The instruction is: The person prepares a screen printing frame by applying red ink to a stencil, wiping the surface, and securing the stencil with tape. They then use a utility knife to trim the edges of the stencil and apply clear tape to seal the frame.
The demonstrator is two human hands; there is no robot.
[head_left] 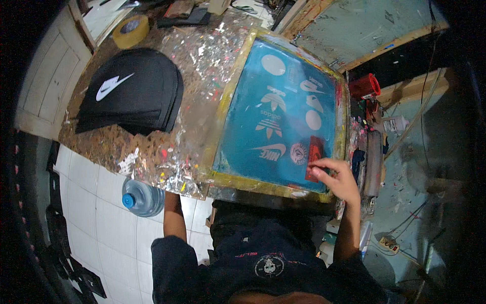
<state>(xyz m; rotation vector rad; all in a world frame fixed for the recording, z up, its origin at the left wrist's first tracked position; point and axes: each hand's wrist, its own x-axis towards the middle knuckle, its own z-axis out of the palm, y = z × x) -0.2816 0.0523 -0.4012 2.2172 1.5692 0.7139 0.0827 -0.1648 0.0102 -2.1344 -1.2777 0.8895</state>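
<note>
A screen-printing frame (214,133) with yellowed edges and a blue-green mesh lies on the table, several pale stencil designs and round patches showing in the mesh. Over its near right corner, my right hand (335,177) pinches a thin red rectangular piece (316,152) between thumb and fingers. The piece is upright in the view, beside a round stencil design; whether it touches the mesh I cannot tell. My left forearm (174,215) reaches up to the table's near edge, and the hand itself is hidden there. Left of the frame lies a stack of black rounded fabric pieces (152,93), the top one bearing a white print.
The worktable (197,66) is spattered with paint. A roll of tape (130,32) lies at its far left. A large water bottle (143,197) with a blue cap stands below the near edge. Right of the frame are a red container (364,87) and a power strip (389,245) lower down.
</note>
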